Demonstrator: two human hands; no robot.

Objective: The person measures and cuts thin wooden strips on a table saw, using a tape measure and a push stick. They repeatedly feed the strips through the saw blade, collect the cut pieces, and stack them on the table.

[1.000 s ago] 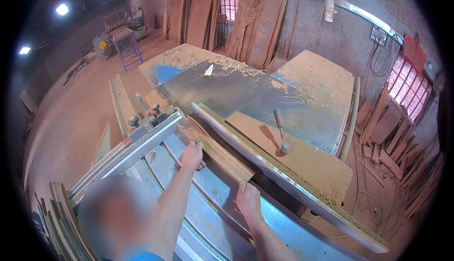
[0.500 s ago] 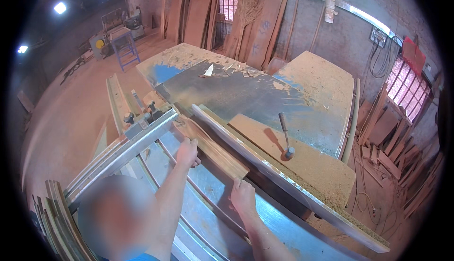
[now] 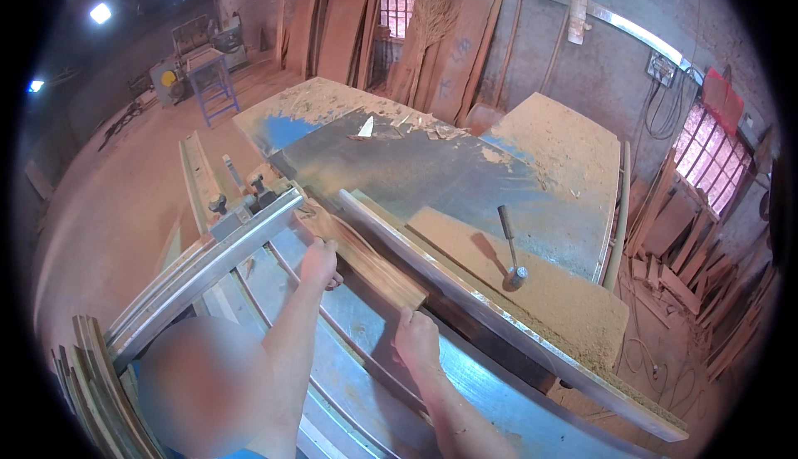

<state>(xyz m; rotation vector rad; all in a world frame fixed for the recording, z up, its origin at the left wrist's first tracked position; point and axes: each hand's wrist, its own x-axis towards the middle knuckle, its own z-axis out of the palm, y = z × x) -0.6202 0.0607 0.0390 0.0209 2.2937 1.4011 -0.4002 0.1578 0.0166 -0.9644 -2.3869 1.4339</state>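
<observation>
While both hands stay at the wooden piece (image 3: 370,264), it has shifted a little toward the far left, and the metal crossbar (image 3: 224,255) beyond the left hand (image 3: 318,263) has moved in the same direction. The long pale rail (image 3: 515,322), on the right of the wood, remains almost in its place, so I judge that wood, hands and crossbar travel together along this rail, and the work is in progress.

The left hand is at the left edge of the wood, its fingers half curled; whether they grip it or only press against it, I cannot tell. The right hand (image 3: 417,341) touches the near end, with fingers folded almost closed; how firmly it holds, I also cannot tell. The wood lies lengthwise at the right side of the near metal worktop (image 3: 482,376).

To the right of the rail, a hammer (image 3: 515,278) rests on a dusty board (image 3: 557,318), and wood chips (image 3: 411,118) are scattered on the far worktop (image 3: 374,168).
</observation>
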